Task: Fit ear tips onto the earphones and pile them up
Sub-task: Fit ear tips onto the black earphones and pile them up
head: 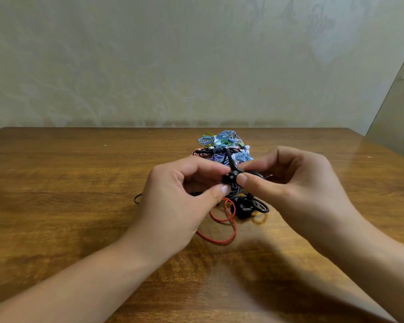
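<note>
head view: one frame only
black earbud [231, 177]: small, glossy, rounded; raised over table, between my two thumbs
my left hand [184, 194]: curled, pinches earbud, thumb and forefinger
my right hand [296, 183]: curled, pinches same earbud
pile of earphones [222, 145]: tangled thin cords, blue, green, black; just behind hands
red cord [226, 229]: looped, under hands
table [68, 183]: glossy wood grain

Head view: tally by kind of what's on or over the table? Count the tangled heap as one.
Hands: 2, left hand and right hand, both pinching the black earbud
Black earbuds: 2, the held one and a second black earbud lying below
Heap of coloured earphones: 1
Loose red cable: 1
Wooden table: 1
Total: 7
</note>
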